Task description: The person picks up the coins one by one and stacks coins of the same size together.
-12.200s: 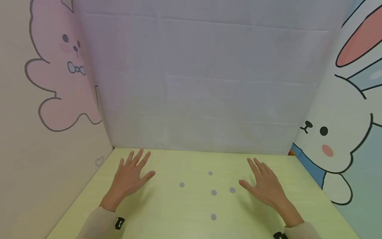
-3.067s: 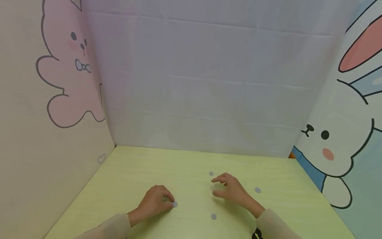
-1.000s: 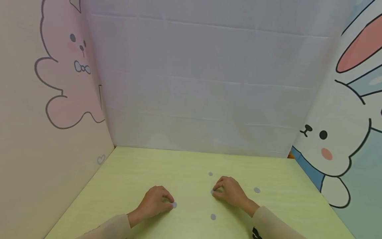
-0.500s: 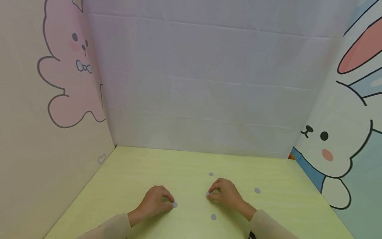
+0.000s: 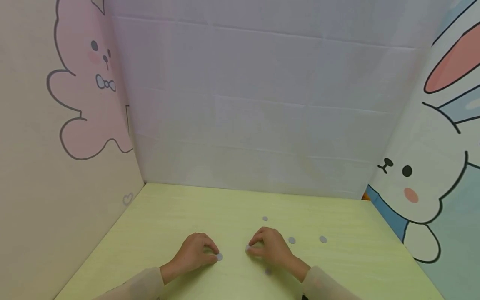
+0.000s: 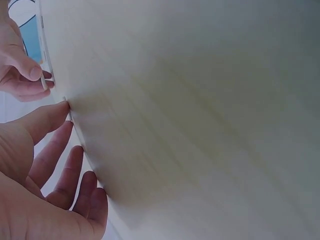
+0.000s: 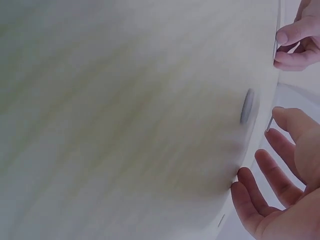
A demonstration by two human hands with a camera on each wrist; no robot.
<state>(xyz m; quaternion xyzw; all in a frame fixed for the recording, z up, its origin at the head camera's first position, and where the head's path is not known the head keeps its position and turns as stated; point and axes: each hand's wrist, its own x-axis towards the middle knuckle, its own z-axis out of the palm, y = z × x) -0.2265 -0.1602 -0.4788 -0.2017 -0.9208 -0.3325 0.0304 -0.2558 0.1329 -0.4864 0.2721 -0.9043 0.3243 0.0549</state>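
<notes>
Pinching, left side: the left hand has its thumb and fingertips together, clamped on a grey disc that juts out toward the other hand.
Pinching, right side: the right hand grips a second grey disc between thumb and index finger; the right wrist view shows it edge-on, with the remaining fingers apart from that pinch.
Between the hands: both held discs sit near each other, not touching, with the fingertips pointing inward.
Height of discs: both are low over the table, though from these angles it is hard to tell whether either one touches the surface.
Loose discs: a far disc lies beyond the right hand, a middle disc lies just right of that hand, an outer disc farther right, and a near disc in the shadow under the right arm.
Sleeves: pale cuffs cover both forearms, the left sleeve and the right sleeve.
Walls: a plain whitish back panel stands between a pink cartoon animal at left and a white rabbit at right.
</notes>
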